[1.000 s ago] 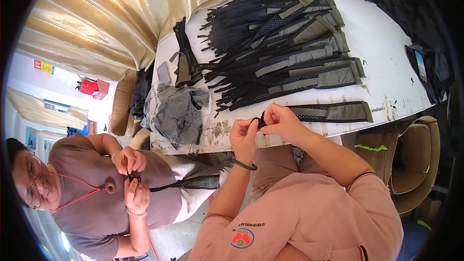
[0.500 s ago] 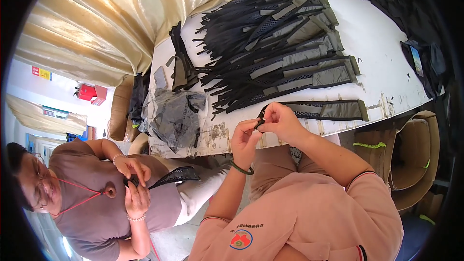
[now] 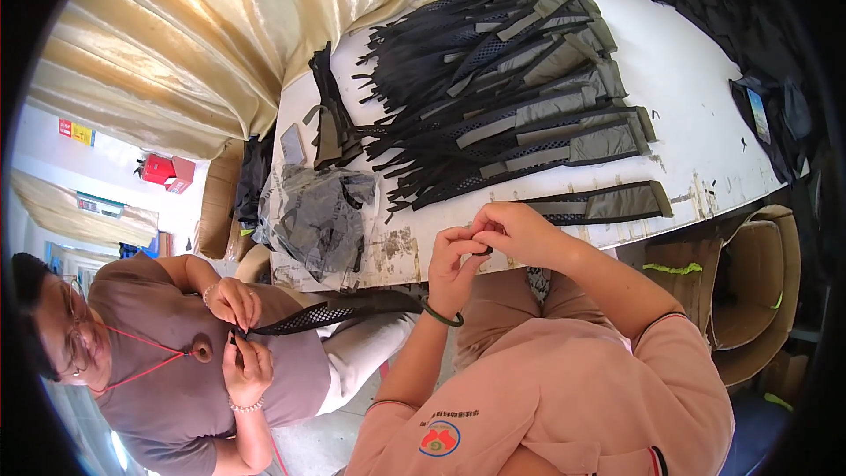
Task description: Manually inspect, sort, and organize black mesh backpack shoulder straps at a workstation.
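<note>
My left hand [image 3: 455, 266] and my right hand [image 3: 514, 231] meet just off the table's near edge, fingertips pinched together. Between them is a small black piece [image 3: 484, 250], mostly covered by my fingers, so its kind cannot be made out. Close beyond my right hand lies a black and grey mesh strap [image 3: 624, 202]; its left end runs behind that hand, and whether it joins the black piece is hidden. Farther back, a heap of similar straps [image 3: 538, 110] covers the table, their thin black ends pointing left.
The white table [image 3: 679, 62] also carries a clear plastic bag [image 3: 317, 216], a phone-like slab [image 3: 293, 144] and dark fabric [image 3: 784, 115] at right. On my left a co-worker [image 3: 167, 335] handles another mesh strap [image 3: 308, 317]. A cardboard box [image 3: 762, 273] stands right of me.
Both my hands have shifted slightly nearer my body, and my fingers now cover more of the black piece. The co-worker's hands have moved apart, with their strap stretched farther right.
</note>
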Motion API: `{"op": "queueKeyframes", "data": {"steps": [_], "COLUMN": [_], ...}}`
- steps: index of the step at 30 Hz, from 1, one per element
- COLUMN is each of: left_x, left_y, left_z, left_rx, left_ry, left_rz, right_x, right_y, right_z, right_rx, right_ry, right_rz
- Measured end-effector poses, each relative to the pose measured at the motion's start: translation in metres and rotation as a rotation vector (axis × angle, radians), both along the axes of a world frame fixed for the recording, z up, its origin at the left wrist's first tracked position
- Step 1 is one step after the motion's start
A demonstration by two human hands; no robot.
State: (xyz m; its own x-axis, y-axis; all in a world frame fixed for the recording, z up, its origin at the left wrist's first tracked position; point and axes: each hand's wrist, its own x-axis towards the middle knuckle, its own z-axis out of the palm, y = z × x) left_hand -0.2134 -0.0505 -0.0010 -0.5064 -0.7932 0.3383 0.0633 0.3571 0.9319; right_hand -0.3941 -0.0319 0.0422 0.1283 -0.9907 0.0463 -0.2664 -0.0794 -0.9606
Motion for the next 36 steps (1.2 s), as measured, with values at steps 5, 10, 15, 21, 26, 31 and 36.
{"op": "queueKeyframes", "data": {"steps": [5,10,15,21,26,31,36], "left_x": [0.003,0.018,0.085,0.106,0.095,0.012,-0.059], "left_y": [0.005,0.039,0.084,0.095,0.074,0.026,-0.031], "left_z": [-0.008,-0.005,-0.055,-0.101,-0.088,-0.009,-0.041], "left_rx": [0.154,0.925,1.225,1.385,0.82,0.834,1.057], "left_ry": [0.046,0.346,0.461,0.01,-0.285,-0.115,0.291], "left_rz": [-0.075,0.005,0.347,0.475,0.413,-0.208,-0.243], "right_x": [-0.001,-0.049,-0.116,-0.111,-0.092,-0.097,-0.093], "right_y": [0.002,-0.004,0.071,0.08,-0.021,-0.067,-0.051], "right_z": [0.0,-0.021,-0.058,-0.024,-0.025,-0.05,-0.05], "right_rx": [-0.041,0.037,0.195,0.284,-0.476,-0.433,-0.489], "right_ry": [0.13,0.098,0.545,0.589,0.713,0.968,0.95], "right_rz": [0.036,-0.139,-0.051,0.047,-0.36,-0.198,-0.276]}}
